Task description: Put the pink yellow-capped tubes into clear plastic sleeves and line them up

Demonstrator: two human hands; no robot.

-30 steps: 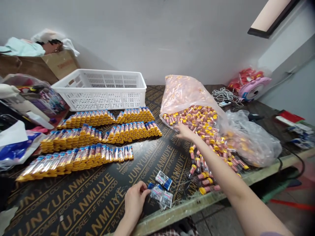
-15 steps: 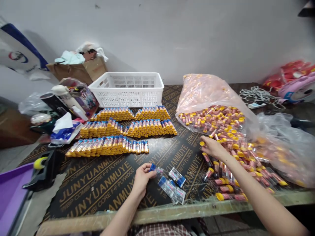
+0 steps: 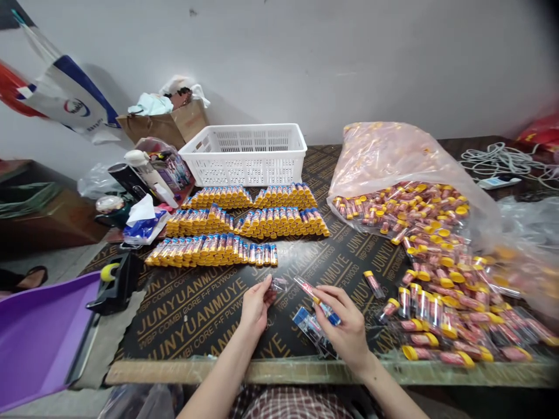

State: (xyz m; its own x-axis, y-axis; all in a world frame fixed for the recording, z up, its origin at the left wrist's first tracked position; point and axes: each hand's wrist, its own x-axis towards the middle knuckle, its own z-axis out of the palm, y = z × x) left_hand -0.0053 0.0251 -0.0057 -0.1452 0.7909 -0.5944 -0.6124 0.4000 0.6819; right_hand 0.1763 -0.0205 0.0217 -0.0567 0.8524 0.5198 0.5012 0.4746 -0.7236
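Left hand pinching small clear plastic piece at fingertips; right hand gripping slim clear tube, tilted across fingers. Yellow-capped tubes in tight rows on plywood bench, caps aligned for compactness; more spill from clear bag.

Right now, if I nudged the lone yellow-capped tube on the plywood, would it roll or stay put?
The yellow-capped tube would probably roll: its body looks round, though its wider cap may curve its path. Its clear plastic looks light, so it should move easily.
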